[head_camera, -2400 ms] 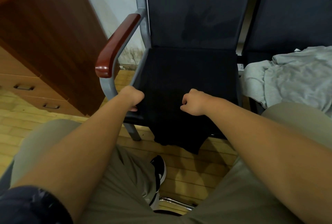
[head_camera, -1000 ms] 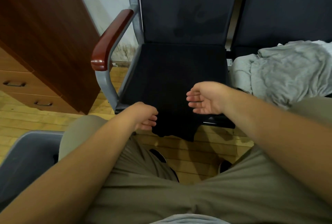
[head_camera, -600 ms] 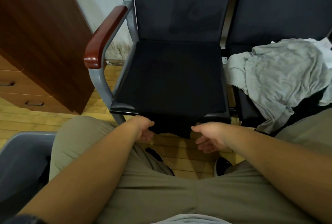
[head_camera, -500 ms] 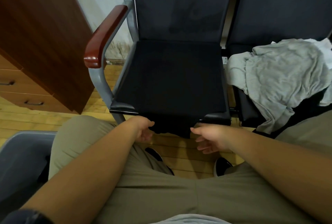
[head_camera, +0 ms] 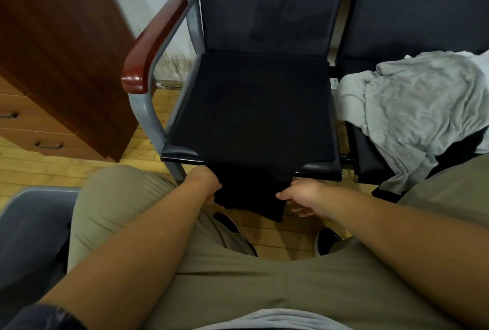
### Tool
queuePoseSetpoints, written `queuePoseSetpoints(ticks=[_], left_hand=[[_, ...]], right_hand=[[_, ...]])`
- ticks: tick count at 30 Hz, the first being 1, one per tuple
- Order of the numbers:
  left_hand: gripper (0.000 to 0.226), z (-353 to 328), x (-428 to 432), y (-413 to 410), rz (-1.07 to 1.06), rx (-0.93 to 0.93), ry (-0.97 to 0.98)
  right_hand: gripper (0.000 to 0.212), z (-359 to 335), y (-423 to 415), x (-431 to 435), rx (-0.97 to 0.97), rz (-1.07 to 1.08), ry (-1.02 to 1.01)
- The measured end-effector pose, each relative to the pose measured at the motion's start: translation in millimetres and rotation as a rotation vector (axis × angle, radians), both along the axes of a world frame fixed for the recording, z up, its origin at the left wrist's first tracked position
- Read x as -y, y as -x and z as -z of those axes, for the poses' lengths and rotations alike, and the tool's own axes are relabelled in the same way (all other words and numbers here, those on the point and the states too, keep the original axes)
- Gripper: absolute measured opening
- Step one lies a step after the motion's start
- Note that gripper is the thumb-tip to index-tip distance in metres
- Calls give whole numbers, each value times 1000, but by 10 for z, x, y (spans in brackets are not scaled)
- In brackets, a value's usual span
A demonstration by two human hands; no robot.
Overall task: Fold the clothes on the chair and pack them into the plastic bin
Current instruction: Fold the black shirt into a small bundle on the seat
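Observation:
A black garment (head_camera: 254,123) lies spread flat over the seat of the dark chair (head_camera: 182,156), and its lower end hangs off the front edge. My left hand (head_camera: 209,184) grips the left side of that hanging end. My right hand (head_camera: 301,197) pinches its right side with thumb and fingers. A crumpled grey garment (head_camera: 418,107) is heaped on the neighbouring seat to the right. The grey plastic bin (head_camera: 26,213) stands on the floor at the lower left, beside my left knee.
A brown wooden cabinet with drawers (head_camera: 53,65) stands to the left of the chair. The chair has a red-brown armrest (head_camera: 150,46) on its left side. My knees and dark shoes (head_camera: 326,239) are over the wooden floor just in front of the seat.
Both hands came down from the seat's front area to the hanging end of the black garment and took hold of it at its two sides. My view has tilted down, showing the bin.

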State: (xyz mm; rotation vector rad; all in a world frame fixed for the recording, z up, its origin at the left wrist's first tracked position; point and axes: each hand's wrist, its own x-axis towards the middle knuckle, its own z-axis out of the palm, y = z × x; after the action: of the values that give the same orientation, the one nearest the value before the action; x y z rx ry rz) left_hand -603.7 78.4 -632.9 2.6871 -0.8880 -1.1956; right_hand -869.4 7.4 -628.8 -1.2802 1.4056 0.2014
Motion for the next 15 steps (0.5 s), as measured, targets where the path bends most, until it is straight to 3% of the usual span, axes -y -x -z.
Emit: queuePoseSetpoints(ticks=[6,9,11,15], left_hand=[[31,-279,16,-22,142,96,-137],[31,-399,-13,-77,159,92,3],[32,-509,-40,-95,49,-4,73],[42,-774,-17,-117,-214,-201,326]], right_hand=[[29,-159,-32,-14,-32,-46,157],[40,-363,-11,10,24,-11,200],[53,-532,1,36,60,15,252],[19,-884,-24,155,81,-6,379]])
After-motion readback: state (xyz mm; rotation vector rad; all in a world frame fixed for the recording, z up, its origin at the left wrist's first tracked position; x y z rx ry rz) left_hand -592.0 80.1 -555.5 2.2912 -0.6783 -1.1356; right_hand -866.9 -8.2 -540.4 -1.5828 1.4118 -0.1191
